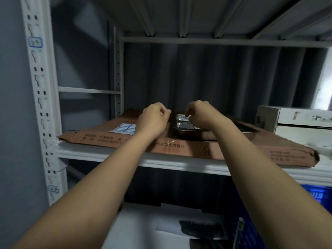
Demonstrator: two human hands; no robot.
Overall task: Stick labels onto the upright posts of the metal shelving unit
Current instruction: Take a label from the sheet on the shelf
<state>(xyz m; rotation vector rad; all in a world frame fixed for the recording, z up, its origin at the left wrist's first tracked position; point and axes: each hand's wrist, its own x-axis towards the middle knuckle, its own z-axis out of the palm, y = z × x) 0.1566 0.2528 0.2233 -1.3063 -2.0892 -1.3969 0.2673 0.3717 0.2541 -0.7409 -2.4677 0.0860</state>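
The white perforated upright post (40, 90) stands at the left and carries a blue-bordered label (35, 42) high up. A second label (53, 190) sits low on the same post. A sheet of blue-bordered labels (124, 129) lies on the flat cardboard box (179, 147) on the shelf. My left hand (152, 119) hovers just right of the sheet, fingers curled, with nothing visible in it. My right hand (199, 114) is over a small metal tray (185, 125), fingertips curled down at its far rim. Whether they pinch anything is hidden.
The white shelf edge (107, 155) runs across under my forearms. A white carton (294, 121) stands at the right on the shelf. The rear post (118, 72) is behind the label sheet. A blue crate (318, 194) and white boxes (143, 229) sit below.
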